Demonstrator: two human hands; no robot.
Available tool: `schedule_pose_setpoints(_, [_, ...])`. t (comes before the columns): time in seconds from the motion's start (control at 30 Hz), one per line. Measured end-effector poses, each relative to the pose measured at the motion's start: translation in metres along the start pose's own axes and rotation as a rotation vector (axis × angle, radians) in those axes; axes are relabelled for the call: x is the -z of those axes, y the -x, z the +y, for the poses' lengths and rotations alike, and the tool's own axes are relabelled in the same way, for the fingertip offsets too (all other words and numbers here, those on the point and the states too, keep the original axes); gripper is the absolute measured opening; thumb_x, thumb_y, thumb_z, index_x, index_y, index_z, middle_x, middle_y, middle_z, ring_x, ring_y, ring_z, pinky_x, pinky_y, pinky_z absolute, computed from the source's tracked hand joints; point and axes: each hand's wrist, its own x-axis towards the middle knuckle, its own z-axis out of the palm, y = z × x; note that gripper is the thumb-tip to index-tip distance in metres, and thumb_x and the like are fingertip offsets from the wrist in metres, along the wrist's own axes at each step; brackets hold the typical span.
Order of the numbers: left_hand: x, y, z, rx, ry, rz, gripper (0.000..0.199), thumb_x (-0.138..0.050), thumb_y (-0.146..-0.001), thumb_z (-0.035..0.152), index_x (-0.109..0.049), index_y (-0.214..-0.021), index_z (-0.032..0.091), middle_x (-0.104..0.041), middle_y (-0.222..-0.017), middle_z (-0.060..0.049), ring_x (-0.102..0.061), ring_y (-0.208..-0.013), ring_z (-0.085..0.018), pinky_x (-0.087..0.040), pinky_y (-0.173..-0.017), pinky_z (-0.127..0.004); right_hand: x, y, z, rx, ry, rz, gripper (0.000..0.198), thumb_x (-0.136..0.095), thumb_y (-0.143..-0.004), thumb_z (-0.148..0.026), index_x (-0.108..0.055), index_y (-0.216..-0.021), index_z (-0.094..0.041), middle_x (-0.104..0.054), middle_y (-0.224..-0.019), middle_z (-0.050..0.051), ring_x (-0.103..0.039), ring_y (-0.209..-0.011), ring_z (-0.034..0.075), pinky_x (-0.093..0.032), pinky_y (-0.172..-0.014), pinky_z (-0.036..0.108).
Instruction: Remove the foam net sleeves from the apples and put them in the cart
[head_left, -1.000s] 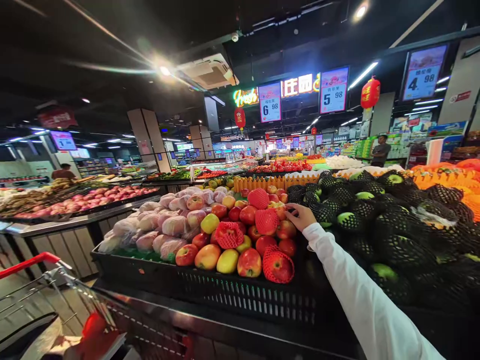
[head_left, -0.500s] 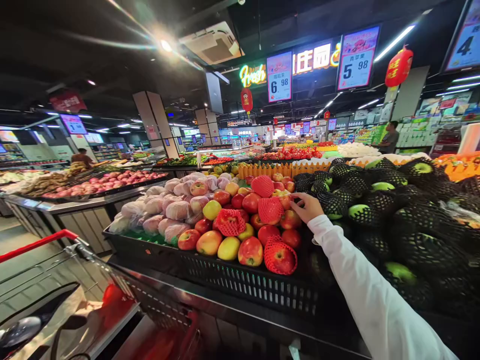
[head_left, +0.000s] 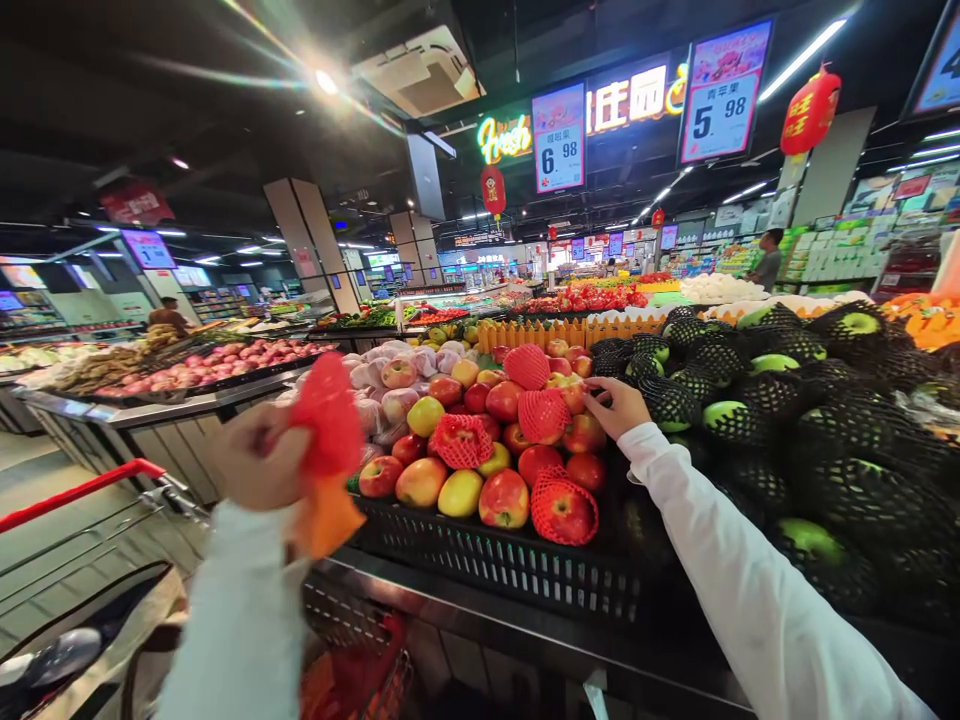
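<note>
My left hand (head_left: 266,455), blurred by motion, is raised at the left front of the display with its fingers closed around a red plastic bag (head_left: 328,420). The bag's lower part looks orange. Farther right, the fingers of my right hand (head_left: 619,405) are on a red-yellow apple (head_left: 574,394) at the right side of the pile; their tips are partly hidden. Around it lie loose red and yellow apples, and a few wear red foam nets, such as the netted apple (head_left: 544,417) just left of my fingers. A black crate (head_left: 495,548) holds the pile.
Green fruit in black nets (head_left: 810,430) is heaped to the right. Wrapped pale fruit (head_left: 371,385) lies behind my left hand. A shopping cart with a red handle (head_left: 82,493) stands at the lower left. Price screens (head_left: 559,138) hang above. A person (head_left: 766,262) stands far back.
My left hand has come into view from below with the red plastic bag. My right hand remains at the same apple. The view has shifted slightly.
</note>
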Motion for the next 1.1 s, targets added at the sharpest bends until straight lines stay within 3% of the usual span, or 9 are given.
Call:
schedule_pose_setpoints(0.13, [-0.165, 0.014, 0.069, -0.121, 0.326, -0.186, 0.023, -0.046, -0.055, 0.029, -0.027, -0.048, 0.018, -0.025, -0.047, 0.003, -0.023, -0.048, -0.009, -0.020, -0.049, -0.025, 0.002, -0.004, -0.007, -0.124, -0.407, 0.075, 0.062, -0.051, -0.080, -0.064, -0.065, -0.117, -0.017, -0.068, -0.114, 0.011, -0.065, -0.087, 0.022, -0.051, -0.069, 0.034])
schedule_pose_setpoints(0.2, [-0.226, 0.040, 0.093, -0.106, 0.275, -0.525, 0.027, -0.051, -0.060, 0.027, -0.028, -0.052, 0.018, -0.030, -0.050, 0.003, -0.029, -0.052, -0.010, -0.024, -0.054, -0.026, 0.007, -0.006, -0.011, -0.136, -0.612, 0.091, 0.073, -0.047, -0.077, -0.073, -0.057, -0.128, -0.021, -0.062, -0.128, 0.010, -0.065, -0.100, 0.023, -0.052, -0.070, 0.033])
schedule_pose_setpoints(0.27, [-0.259, 0.063, 0.104, -0.141, 0.190, -0.814, 0.027, -0.058, -0.063, 0.024, -0.033, -0.054, 0.018, -0.036, -0.052, 0.004, -0.032, -0.054, -0.010, -0.025, -0.057, -0.027, 0.010, -0.006, -0.014, -0.058, -0.648, 0.112, 0.069, -0.057, -0.075, -0.069, -0.059, -0.125, -0.022, -0.061, -0.129, 0.009, -0.062, -0.108, 0.024, -0.052, -0.081, 0.035])
schedule_pose_setpoints(0.33, [-0.268, 0.077, 0.101, -0.177, 0.190, -0.945, 0.026, -0.062, -0.064, 0.024, -0.037, -0.059, 0.018, -0.038, -0.055, 0.004, -0.032, -0.055, -0.011, -0.025, -0.058, -0.027, 0.011, -0.006, -0.014, 0.034, -0.551, 0.111, 0.053, -0.068, -0.073, -0.058, -0.066, -0.109, -0.020, -0.068, -0.116, 0.008, -0.062, -0.106, 0.023, -0.048, -0.092, 0.037])
schedule_pose_setpoints(0.4, [-0.264, 0.082, 0.090, -0.146, 0.310, -0.883, 0.026, -0.064, -0.067, 0.028, -0.040, -0.065, 0.018, -0.042, -0.060, 0.005, -0.035, -0.057, -0.010, -0.028, -0.059, -0.026, 0.007, -0.005, -0.012, 0.048, -0.455, 0.099, 0.041, -0.070, -0.073, -0.052, -0.069, -0.095, -0.018, -0.071, -0.099, 0.007, -0.063, -0.092, 0.022, -0.047, -0.092, 0.039])
schedule_pose_setpoints(0.57, [-0.253, 0.073, 0.069, 0.029, 0.547, -0.508, 0.032, -0.065, -0.070, 0.032, -0.036, -0.070, 0.019, -0.043, -0.067, 0.003, -0.042, -0.064, -0.011, -0.037, -0.064, -0.025, -0.004, -0.003, -0.007, -0.048, -0.409, 0.227, 0.039, -0.063, -0.077, -0.056, -0.062, -0.087, -0.018, -0.064, -0.083, 0.003, -0.055, -0.079, 0.018, -0.045, -0.083, 0.035])
schedule_pose_setpoints(0.87, [-0.251, 0.059, 0.054, 0.133, 0.392, 0.199, 0.027, -0.058, -0.081, 0.027, -0.038, -0.096, 0.019, -0.052, -0.100, -0.007, -0.056, -0.097, -0.016, -0.047, -0.094, -0.033, 0.008, -0.006, -0.005, -0.304, -0.875, 0.220, 0.048, -0.060, -0.054, -0.034, -0.052, -0.100, -0.022, -0.051, -0.085, -0.001, -0.050, -0.076, 0.014, -0.046, -0.071, 0.027])
schedule_pose_setpoints(0.93, [-0.249, 0.057, 0.048, 0.129, 0.224, 0.138, 0.027, -0.053, -0.085, 0.023, -0.040, -0.107, 0.017, -0.051, -0.115, -0.013, -0.052, -0.113, -0.020, -0.041, -0.105, -0.038, 0.008, -0.006, -0.005, -0.289, -0.873, 0.216, 0.056, -0.061, -0.050, -0.029, -0.050, -0.105, -0.024, -0.050, -0.086, -0.002, -0.050, -0.075, 0.013, -0.048, -0.074, 0.027])
schedule_pose_setpoints(1.1, [-0.255, 0.064, 0.038, 0.331, -0.194, -0.568, 0.054, -0.062, -0.078, 0.025, -0.047, -0.128, 0.012, -0.035, -0.147, -0.024, -0.030, -0.141, -0.037, -0.025, -0.115, -0.055, 0.007, -0.004, -0.008, -0.289, -0.806, 0.174, 0.074, -0.077, -0.043, -0.027, -0.048, -0.110, -0.023, -0.057, -0.087, -0.003, -0.055, -0.073, 0.013, -0.051, -0.079, 0.033])
